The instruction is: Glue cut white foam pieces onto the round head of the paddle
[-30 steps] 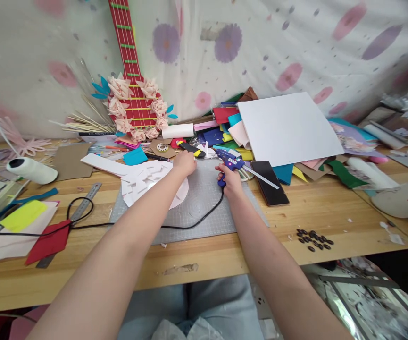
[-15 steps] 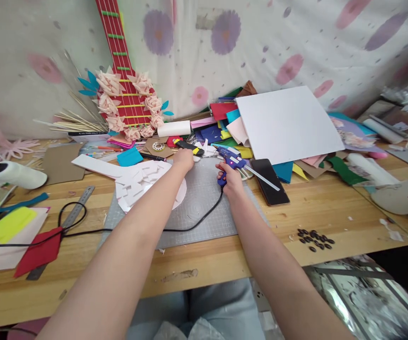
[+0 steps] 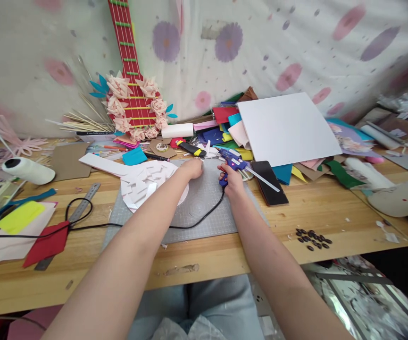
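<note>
Beside the left hand [image 3: 194, 168], whose fingers press flat on the grey mat [image 3: 204, 203], lies the white cutout [image 3: 143, 182]. Right hand [image 3: 230, 182] fingers clench the blue glue gun [image 3: 232, 163], nozzle aimed leftward.

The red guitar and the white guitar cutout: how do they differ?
The red guitar leans upright against the curtain; the white cutout lies flat on the table. The red guitar has strings and pink flowers around its body; the white cutout bears only white paper pieces. The left hand touches the cutout. Both share a guitar outline.
</note>
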`<act>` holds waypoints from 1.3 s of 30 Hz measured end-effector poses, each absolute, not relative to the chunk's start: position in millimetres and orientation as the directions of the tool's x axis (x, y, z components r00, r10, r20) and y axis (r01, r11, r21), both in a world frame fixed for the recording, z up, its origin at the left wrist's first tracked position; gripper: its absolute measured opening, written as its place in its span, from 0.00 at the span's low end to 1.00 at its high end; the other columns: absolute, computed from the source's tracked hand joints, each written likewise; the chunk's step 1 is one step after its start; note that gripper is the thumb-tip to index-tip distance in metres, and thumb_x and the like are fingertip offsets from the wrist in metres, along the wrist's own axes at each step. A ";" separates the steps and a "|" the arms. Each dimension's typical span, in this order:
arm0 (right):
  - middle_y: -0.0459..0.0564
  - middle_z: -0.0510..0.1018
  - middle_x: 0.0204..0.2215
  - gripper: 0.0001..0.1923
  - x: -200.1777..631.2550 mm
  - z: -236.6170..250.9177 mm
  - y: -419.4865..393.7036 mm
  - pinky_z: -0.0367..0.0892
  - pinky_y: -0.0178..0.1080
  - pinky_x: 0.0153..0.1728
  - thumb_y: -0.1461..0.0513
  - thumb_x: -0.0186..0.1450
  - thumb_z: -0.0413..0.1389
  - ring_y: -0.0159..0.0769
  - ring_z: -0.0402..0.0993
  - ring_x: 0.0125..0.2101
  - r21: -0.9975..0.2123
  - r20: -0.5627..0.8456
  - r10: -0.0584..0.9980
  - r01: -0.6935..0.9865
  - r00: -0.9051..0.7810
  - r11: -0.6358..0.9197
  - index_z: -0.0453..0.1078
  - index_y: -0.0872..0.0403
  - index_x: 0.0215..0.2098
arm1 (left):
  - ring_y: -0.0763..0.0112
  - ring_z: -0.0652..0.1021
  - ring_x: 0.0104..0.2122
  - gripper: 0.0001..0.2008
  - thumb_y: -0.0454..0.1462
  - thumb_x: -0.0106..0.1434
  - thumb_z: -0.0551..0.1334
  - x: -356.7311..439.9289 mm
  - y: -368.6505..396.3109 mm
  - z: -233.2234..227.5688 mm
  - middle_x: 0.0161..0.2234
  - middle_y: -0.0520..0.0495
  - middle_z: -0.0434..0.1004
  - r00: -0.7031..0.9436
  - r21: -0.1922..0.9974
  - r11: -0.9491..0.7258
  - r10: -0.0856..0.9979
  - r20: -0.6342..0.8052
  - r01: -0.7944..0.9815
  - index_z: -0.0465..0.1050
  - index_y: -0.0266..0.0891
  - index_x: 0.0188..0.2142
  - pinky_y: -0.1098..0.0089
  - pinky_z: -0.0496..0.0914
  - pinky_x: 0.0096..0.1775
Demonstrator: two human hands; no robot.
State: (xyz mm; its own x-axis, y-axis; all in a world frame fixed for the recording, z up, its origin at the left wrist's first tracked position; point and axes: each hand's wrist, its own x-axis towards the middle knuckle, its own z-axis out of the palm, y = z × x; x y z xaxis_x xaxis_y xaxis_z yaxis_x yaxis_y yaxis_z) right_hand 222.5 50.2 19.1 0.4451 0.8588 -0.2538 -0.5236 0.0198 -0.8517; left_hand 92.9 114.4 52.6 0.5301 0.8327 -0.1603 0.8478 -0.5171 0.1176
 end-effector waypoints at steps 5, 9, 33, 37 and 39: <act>0.43 0.75 0.21 0.10 223.4 18.7 52.8 0.55 0.27 0.12 0.64 0.48 0.60 0.21 0.57 0.13 -0.847 -0.268 0.850 -0.531 0.454 0.017 0.63 0.53 0.26 | 0.55 0.74 0.48 0.19 0.33 0.58 0.57 91.4 95.5 57.5 0.48 0.33 0.74 0.492 0.047 -0.493 0.850 -0.189 0.869 0.71 0.32 0.49 0.64 0.68 0.46; 0.43 0.75 0.20 0.09 222.4 18.1 52.7 0.55 0.26 0.12 0.65 0.48 0.59 0.21 0.57 0.13 -0.844 -0.264 0.847 -0.535 0.461 0.028 0.64 0.54 0.26 | 0.56 0.75 0.46 0.18 0.32 0.58 0.55 84.1 83.4 60.8 0.44 0.37 0.77 0.503 0.055 -0.500 0.858 -0.102 0.864 0.73 0.36 0.47 0.62 0.68 0.45; 0.44 0.75 0.22 0.13 220.6 27.0 40.6 0.56 0.27 0.14 0.60 0.47 0.64 0.21 0.58 0.15 -0.888 -0.084 0.953 -0.456 0.292 0.061 0.67 0.54 0.28 | 0.68 0.75 0.42 0.12 0.33 0.54 0.61 49.9 67.2 61.8 0.42 0.45 0.75 0.050 0.878 -0.306 0.950 0.310 0.370 0.68 0.39 0.40 0.67 0.69 0.45; 0.45 0.75 0.23 0.17 210.9 31.9 30.2 0.57 0.28 0.15 0.54 0.46 0.66 0.22 0.59 0.17 -0.928 -0.004 0.998 -0.373 0.062 0.020 0.68 0.54 0.27 | 0.68 0.75 0.41 0.14 0.36 0.50 0.65 11.4 55.4 60.8 0.41 0.45 0.74 -0.062 0.989 -0.143 0.988 0.140 -0.040 0.69 0.38 0.38 0.64 0.69 0.45; 0.45 0.74 0.22 0.18 205.4 32.3 26.0 0.57 0.28 0.16 0.52 0.46 0.66 0.22 0.59 0.17 -0.944 -0.020 0.999 -0.329 -0.043 -0.033 0.68 0.55 0.25 | 0.69 0.75 0.41 0.16 0.36 0.47 0.67 -5.6 46.6 58.3 0.39 0.46 0.75 -0.049 0.990 -0.099 0.994 0.094 -0.096 0.70 0.38 0.37 0.62 0.69 0.46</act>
